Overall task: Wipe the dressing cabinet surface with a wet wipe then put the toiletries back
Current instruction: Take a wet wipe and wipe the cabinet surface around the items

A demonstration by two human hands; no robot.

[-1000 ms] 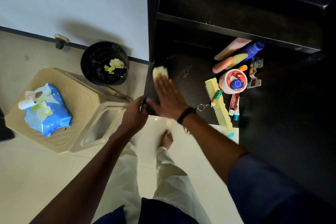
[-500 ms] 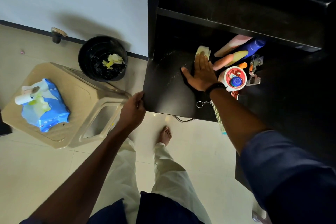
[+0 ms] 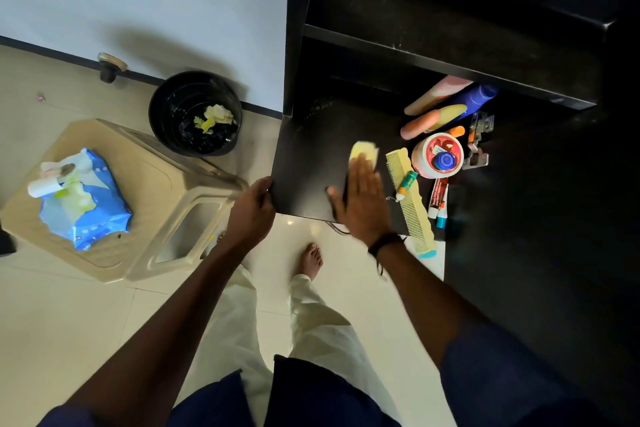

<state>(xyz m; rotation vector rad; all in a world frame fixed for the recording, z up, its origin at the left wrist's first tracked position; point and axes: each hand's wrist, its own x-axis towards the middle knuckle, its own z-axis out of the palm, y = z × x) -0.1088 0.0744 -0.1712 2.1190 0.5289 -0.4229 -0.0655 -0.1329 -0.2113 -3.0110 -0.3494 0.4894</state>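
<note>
The right hand (image 3: 360,198), fingers flat, presses a soft pale-yellow wipe (image 3: 363,153) on the matte black cabinet surface (image 3: 308,163); the left hand (image 3: 251,210) grips its front corner, plastic toiletries (image 3: 438,154) clustered right.

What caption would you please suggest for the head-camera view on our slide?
Right hand presses a yellow wipe flat on the black cabinet surface while the left hand grips its corner.

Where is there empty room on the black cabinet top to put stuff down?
Free: the bare cabinet top between the left hand gripping its corner and the right hand pressing the wipe. Crowded: from the comb rightward, jar and bottles.
</note>
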